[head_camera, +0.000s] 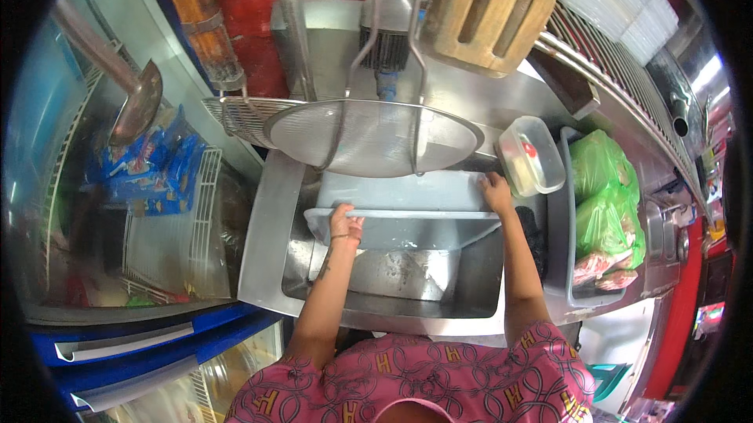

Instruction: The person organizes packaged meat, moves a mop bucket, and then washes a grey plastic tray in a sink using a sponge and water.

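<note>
A grey plastic tub (406,192) is tilted on its side in the stainless steel sink (265,246), its long rim crossing the basin. My left hand (345,224) grips that rim near its left end. At the tub's far right, my right hand (497,192) holds the outer edge, with the fingertips partly hidden. The tub's inside wall looks wet below the rim. Under it the bare steel basin floor shows some brownish marks. Just right of my right hand is a clear plastic container (529,155) with something pale and red in it.
A large mesh strainer (376,135), a slotted wooden spatula (491,11) and a ladle (138,99) hang low over the sink. Right of it, a grey tub (559,252) holds green plastic bags (606,199) and meat. On the left stands a glass-fronted fridge (159,235).
</note>
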`<state>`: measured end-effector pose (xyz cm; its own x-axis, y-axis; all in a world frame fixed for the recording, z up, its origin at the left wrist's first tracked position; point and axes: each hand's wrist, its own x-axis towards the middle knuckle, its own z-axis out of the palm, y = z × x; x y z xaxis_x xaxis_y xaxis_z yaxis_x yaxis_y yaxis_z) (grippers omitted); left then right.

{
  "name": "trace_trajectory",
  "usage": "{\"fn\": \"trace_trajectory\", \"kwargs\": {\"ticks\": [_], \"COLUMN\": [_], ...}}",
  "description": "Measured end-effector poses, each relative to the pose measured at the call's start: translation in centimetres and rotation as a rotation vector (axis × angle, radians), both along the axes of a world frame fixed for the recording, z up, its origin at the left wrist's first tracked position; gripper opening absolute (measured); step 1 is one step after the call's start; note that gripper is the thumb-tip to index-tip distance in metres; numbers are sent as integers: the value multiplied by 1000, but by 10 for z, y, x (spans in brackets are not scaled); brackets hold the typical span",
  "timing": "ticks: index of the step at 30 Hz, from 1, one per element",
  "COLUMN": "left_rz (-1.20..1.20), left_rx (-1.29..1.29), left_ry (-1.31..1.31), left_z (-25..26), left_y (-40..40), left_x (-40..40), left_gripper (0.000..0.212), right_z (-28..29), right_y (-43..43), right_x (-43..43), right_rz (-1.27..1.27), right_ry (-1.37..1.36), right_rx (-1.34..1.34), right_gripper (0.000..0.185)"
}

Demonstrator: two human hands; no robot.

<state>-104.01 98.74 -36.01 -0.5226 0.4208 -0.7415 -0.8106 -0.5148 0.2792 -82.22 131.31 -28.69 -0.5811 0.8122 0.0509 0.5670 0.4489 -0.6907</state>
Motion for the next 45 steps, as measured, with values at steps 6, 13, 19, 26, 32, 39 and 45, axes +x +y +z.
{"fn": "trace_trajectory", "kwargs": {"ticks": [6, 13, 19, 26, 32, 39, 45], "left_rz": [-63, 65, 163, 196, 143, -148, -426], "left_rx": [173, 200, -289, -354, -389, -260, -495], "left_ry": [43, -38, -520, -525, -544, -372, -277], "left_z": [-4, -62, -71, -77, -70, -102, -132], "left_y": [-62, -112, -72, -66, -59, -56, -90], "left_x": [52, 86, 76, 76, 71, 72, 48], "left_gripper": [33, 43, 51, 52, 54, 71, 87], "right_z": [11, -57, -133, -138, -182, -146, 29], "right_y": [-69, -179, -162, -154, -145, -159, -138], "right_x": [76, 114, 133, 134, 152, 134, 98], "right_rz": [-375, -315, -330, -740, -731, -527, -195], "right_ry": [-426, -222, 86, 352, 298, 193, -73], "right_rx": [-34, 35, -155, -1103, -1317, -876, 553], "right_gripper": [68, 55, 55, 14, 11, 17, 34]}}
